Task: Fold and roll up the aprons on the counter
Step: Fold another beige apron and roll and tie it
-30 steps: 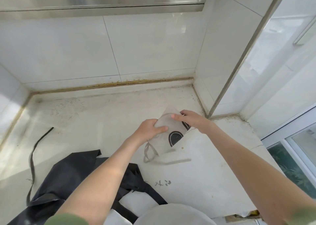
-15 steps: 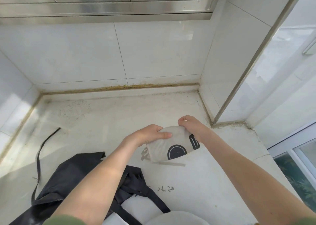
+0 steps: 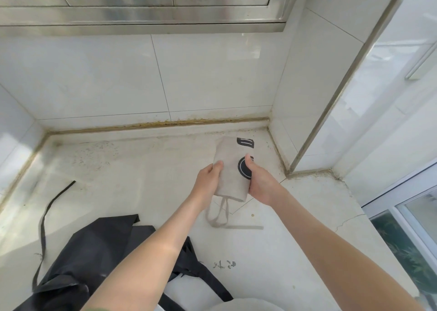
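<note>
The beige apron (image 3: 230, 171) is folded into a narrow, thick bundle between my fingers. My left hand (image 3: 208, 180) grips its left edge and my right hand (image 3: 260, 183) its right edge, with the thumb on a round black print. Another black print shows at the far end, beyond my fingertips. Its beige strap (image 3: 218, 213) hangs in a loop from the near end, just below my fingers. The black apron (image 3: 94, 251) lies crumpled and unfolded, well apart from my fingers, nearer to me and to the left. Its thin strap (image 3: 47, 216) trails out further left.
</note>
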`<act>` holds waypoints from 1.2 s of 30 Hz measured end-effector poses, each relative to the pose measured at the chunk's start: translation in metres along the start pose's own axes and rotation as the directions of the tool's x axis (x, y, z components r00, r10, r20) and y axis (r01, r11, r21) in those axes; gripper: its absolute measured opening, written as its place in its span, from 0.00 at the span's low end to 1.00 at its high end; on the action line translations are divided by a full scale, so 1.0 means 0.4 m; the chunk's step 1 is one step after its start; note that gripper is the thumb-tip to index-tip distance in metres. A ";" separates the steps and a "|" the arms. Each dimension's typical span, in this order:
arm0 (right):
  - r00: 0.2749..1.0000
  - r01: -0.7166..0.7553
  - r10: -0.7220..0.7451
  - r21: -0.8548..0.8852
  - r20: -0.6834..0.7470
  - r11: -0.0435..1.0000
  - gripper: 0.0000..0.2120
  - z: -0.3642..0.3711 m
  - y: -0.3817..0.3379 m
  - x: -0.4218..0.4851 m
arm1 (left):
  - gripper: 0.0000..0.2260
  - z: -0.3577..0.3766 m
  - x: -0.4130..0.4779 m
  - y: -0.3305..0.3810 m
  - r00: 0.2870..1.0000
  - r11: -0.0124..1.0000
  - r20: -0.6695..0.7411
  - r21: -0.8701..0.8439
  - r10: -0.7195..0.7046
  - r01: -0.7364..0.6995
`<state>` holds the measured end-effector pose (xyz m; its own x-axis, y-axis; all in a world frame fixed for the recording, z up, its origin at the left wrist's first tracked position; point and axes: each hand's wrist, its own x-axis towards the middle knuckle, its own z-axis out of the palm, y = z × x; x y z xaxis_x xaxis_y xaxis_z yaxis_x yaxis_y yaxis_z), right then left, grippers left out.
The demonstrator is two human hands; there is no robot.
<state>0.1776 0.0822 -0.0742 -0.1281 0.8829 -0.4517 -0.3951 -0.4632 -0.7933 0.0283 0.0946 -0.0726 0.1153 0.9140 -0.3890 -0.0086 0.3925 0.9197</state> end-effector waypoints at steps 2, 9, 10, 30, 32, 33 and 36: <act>0.994 0.072 -0.078 -0.081 -0.080 0.994 0.20 0.011 0.003 0.004 | 0.12 0.006 0.002 0.009 0.997 0.997 -0.004 -0.012 -0.072 0.072; 0.991 0.097 -0.118 -0.268 -0.064 0.958 0.15 0.016 0.000 -0.015 | 0.21 0.007 0.017 0.021 0.992 0.992 0.014 0.024 -0.127 0.126; 0.991 0.101 -0.120 -0.251 -0.065 0.963 0.17 0.019 -0.002 -0.018 | 0.20 0.009 0.016 0.019 0.991 0.991 0.004 -0.008 -0.130 0.130; 0.982 0.188 -0.104 -0.750 0.158 0.634 0.39 0.035 -0.069 -0.034 | 0.17 -0.044 0.019 0.075 0.917 0.899 0.192 -0.209 -0.349 0.385; 0.977 0.202 -0.180 -0.781 0.117 0.590 0.35 0.049 -0.073 -0.031 | 0.19 -0.043 0.014 0.071 0.900 0.881 0.247 -0.229 -0.360 0.415; 0.970 0.218 -0.218 -0.779 0.107 0.588 0.33 0.056 -0.074 -0.028 | 0.21 -0.042 0.016 0.070 0.897 0.874 0.261 -0.248 -0.356 0.419; 0.947 0.278 -0.305 -0.734 0.101 0.620 0.29 0.076 -0.075 -0.019 | 0.27 -0.045 0.016 0.086 0.916 0.881 0.315 -0.318 -0.249 0.349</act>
<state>0.1626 0.0920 -0.0345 -0.0929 0.9852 -0.1442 0.3869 -0.0978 -0.9169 0.0108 0.1160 -0.0445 0.4204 0.7069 -0.5689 -0.2833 0.6979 0.6578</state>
